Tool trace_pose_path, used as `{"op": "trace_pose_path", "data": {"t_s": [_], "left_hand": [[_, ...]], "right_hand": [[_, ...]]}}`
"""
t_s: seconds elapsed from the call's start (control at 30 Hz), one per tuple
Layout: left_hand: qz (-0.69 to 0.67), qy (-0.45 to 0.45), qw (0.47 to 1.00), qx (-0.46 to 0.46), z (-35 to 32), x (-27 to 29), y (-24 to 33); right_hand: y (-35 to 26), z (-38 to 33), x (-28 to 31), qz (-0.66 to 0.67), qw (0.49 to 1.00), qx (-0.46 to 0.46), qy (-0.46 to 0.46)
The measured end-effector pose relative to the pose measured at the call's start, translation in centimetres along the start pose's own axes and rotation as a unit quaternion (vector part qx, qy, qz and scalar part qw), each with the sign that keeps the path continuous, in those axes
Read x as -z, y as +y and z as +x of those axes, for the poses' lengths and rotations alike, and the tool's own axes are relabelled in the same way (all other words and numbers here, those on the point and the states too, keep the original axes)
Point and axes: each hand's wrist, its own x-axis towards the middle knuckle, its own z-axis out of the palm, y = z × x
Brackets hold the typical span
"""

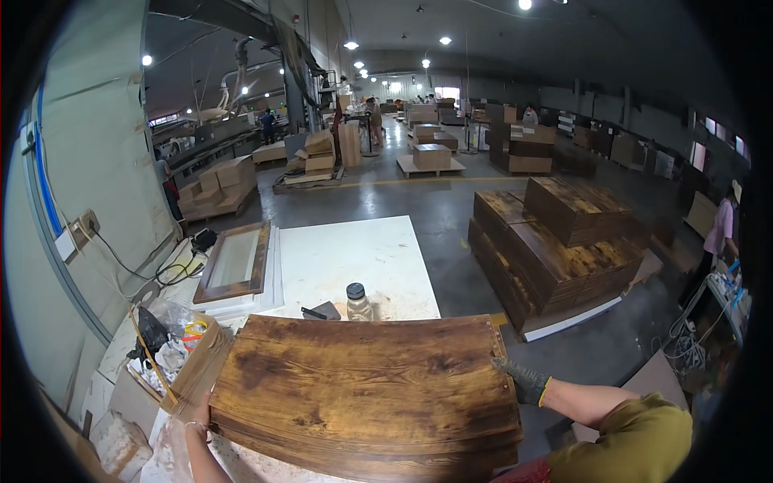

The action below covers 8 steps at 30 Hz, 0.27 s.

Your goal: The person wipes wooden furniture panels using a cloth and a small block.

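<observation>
A stack of dark brown wood-grain boards [362,386] lies in front of me on a white worktable. My left hand [200,412] grips the left edge of the top board, its fingers partly hidden by that edge. At the opposite end, my right hand [527,383], in a dark glove, closes on the right edge with fingertips near the upper corner. Just beyond the boards stand a clear jar [358,303] with a dark lid and a small dark grey block [326,311].
A framed panel [233,262] lies at the table's far left. The white tabletop [354,249] reaches beyond the boards. An open box [193,366] of bags and scraps sits left. Stacked brown boards [555,249] stand on the floor at right, with a person [719,229] farther right.
</observation>
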Motion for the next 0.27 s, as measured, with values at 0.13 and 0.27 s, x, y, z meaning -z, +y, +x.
{"op": "trace_pose_path", "data": {"t_s": [0.13, 0.27], "left_hand": [[-0.024, -0.025, 0.999, 0.006, -4.5, 1.3, 0.4], [-0.051, -0.019, 0.998, 0.026, -10.8, 1.7, 0.2]], "right_hand": [[0.5, 1.4, 2.0, -0.004, 0.997, 0.029, -0.070], [4.0, 2.0, 4.5, -0.064, 0.989, 0.044, -0.129]]}}
